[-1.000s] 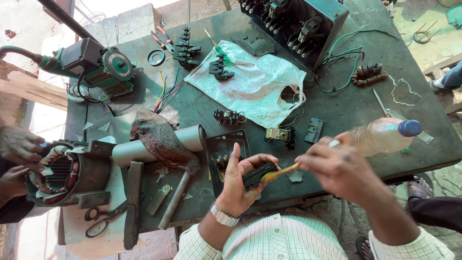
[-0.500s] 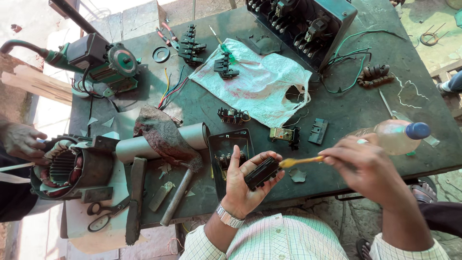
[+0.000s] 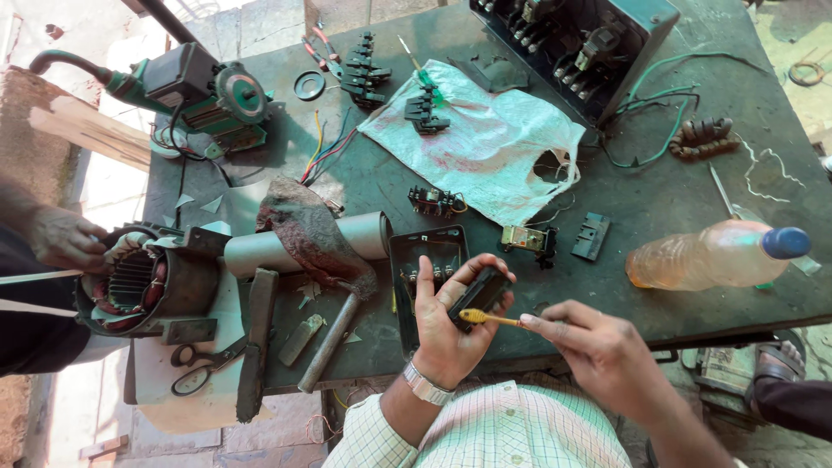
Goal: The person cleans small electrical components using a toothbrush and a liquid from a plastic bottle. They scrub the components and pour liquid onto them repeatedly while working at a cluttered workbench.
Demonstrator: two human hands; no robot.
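Two hands work close to the body—the left hand (image 3: pixel 446 325) cradles a small black block (image 3: pixel 479 295), tilted up so its face is open to the yellow brush (image 3: pixel 487 317) pinched in the right hand (image 3: pixel 598 347). Just beyond the left hand lies a black tray (image 3: pixel 425 260); beyond the right, on the table (image 3: pixel 659 199), a plastic bottle (image 3: pixel 711 257)—farther off, a white bag (image 3: pixel 494 147).

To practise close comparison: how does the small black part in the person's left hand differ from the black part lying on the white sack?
The black block is lifted off the bench, gripped in the left hand, while the black part on the sack lies untouched. The held block looks compact and smooth-sided; the one on the sack has jutting prongs. The right hand points a yellow-handled tool at the held block; nothing touches the other. Both are small and black.
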